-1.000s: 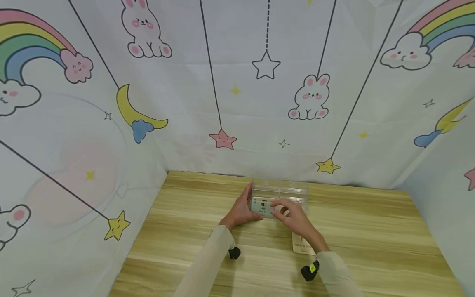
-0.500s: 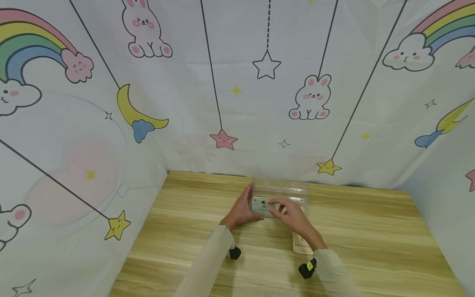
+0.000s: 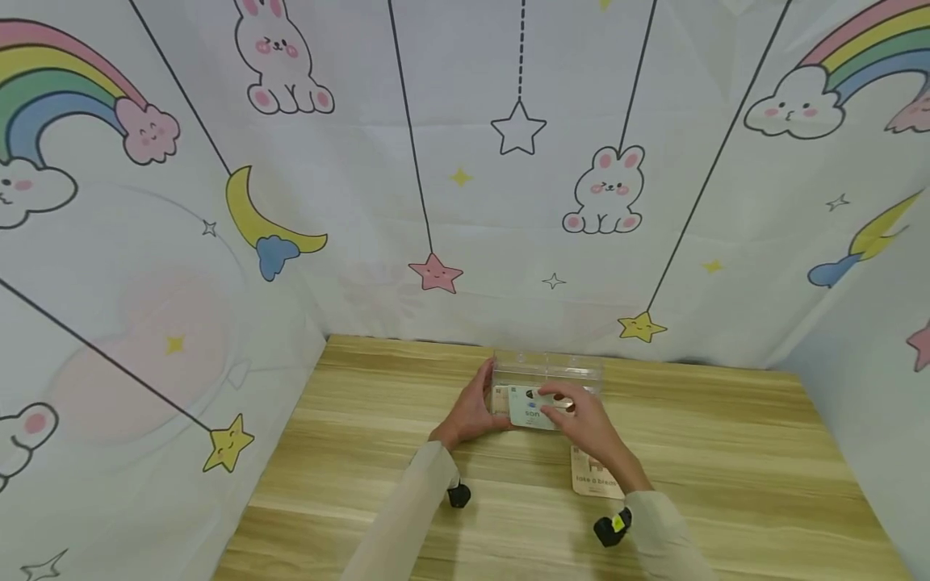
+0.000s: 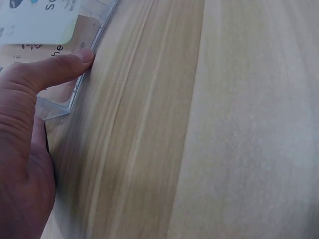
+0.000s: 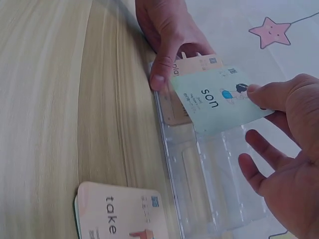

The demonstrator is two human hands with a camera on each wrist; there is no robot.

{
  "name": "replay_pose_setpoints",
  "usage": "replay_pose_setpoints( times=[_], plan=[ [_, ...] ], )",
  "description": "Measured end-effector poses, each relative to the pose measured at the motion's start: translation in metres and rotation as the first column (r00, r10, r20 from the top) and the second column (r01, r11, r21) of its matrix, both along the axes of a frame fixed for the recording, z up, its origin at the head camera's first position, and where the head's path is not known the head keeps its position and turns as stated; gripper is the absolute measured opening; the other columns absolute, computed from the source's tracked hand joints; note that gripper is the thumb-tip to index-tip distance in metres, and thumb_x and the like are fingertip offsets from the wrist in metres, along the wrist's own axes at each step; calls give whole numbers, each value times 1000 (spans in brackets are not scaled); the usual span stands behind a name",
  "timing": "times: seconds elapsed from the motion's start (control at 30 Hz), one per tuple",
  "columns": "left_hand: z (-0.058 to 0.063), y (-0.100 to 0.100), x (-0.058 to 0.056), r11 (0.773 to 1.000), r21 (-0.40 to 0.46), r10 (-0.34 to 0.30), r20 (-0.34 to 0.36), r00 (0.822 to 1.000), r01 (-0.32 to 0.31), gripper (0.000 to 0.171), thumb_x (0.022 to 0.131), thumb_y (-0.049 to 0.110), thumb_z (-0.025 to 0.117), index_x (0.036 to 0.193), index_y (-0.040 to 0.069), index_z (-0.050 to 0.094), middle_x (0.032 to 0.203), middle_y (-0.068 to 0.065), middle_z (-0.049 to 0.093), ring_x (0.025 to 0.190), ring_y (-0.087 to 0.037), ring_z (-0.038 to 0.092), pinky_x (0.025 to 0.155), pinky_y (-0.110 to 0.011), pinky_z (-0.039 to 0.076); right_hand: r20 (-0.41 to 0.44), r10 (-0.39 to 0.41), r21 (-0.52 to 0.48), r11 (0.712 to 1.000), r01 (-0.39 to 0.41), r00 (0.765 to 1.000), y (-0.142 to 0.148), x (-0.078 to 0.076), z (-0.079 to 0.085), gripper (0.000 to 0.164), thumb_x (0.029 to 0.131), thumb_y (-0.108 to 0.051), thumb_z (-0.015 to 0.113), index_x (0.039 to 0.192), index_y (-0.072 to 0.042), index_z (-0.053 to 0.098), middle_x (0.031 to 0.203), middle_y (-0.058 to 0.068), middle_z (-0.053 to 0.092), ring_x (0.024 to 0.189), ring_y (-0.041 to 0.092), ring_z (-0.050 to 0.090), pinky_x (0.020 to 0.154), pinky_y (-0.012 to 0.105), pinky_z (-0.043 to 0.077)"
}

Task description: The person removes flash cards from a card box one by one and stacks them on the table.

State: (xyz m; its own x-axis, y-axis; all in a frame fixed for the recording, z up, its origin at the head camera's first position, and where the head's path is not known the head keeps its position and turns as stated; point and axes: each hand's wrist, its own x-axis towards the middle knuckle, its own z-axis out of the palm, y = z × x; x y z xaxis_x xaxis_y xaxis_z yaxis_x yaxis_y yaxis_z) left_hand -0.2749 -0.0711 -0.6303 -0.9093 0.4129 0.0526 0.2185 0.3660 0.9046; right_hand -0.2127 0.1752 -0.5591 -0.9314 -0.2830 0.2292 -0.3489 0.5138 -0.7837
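A mint-green flashcard (image 5: 204,117) printed "son" is pinched between the thumb and fingers of my right hand (image 3: 587,421), tilted over a clear plastic box (image 3: 548,367). In the right wrist view that hand's lower fingers stand apart from the card. My left hand (image 3: 467,413) grips the left end of the box, its thumb (image 4: 75,59) along the front edge. Peach flashcards (image 5: 199,63) lie in the compartment by this hand, partly covered by the green card. The neighbouring compartments (image 5: 219,164) show bare clear plastic.
A small stack of flashcards (image 3: 590,478), topped by a peach "take a break" one, lies on the wooden table (image 3: 378,387) before the box, partly under the right forearm. A printed cloth (image 3: 494,315) hangs behind the table's back edge.
The green "son" card has moved right with my right hand, uncovering a peach card at the box's left end. My left hand stays on the box.
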Motion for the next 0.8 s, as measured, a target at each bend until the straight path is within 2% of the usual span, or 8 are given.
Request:
replay_pose_setpoints(
  times=[0.2,0.4,0.5,0.63,0.8],
  plan=[
    [-1,0,-1,999,-45,14,4,1000,-14,132,71,18,98,168,20,8,171,-5,21,153,-20,29,122,-30,30,45,-36,-38,999,37,998,15,8,-3,28,95,-5,76,122,-9,73,125,9,70,102,29,71,81,37,63],
    [-2,-1,0,999,-35,3,-4,1000,-3,131,73,17,97,168,19,7,172,-7,19,154,-23,29,123,-34,31,122,-98,-23,995,102,988,31,22,-6,34,91,-4,79,124,-12,72,130,10,67,100,27,72,81,35,62],
    [-3,-1,0,1000,-31,4,-19,1000,-4,130,73,16,97,168,15,8,171,-10,21,153,-26,30,123,-37,31,159,-123,-21,992,128,980,40,29,-7,35,91,-4,79,124,-14,72,132,12,65,101,27,70,75,32,62],
    [-3,0,-1,999,-32,7,-16,1000,-8,131,72,15,98,168,17,9,171,-10,22,153,-25,29,123,-36,30,218,-149,-49,985,163,964,51,37,-9,35,91,-4,79,124,-11,70,132,15,64,101,29,70,63,33,62],
    [-5,0,-2,999,-34,7,-4,1000,-8,132,72,18,98,168,21,9,171,-8,21,153,-24,30,123,-36,30,238,-172,-44,981,188,956,64,47,-14,39,89,-2,81,126,-8,70,131,14,65,102,28,72,70,28,62]
  ],
)
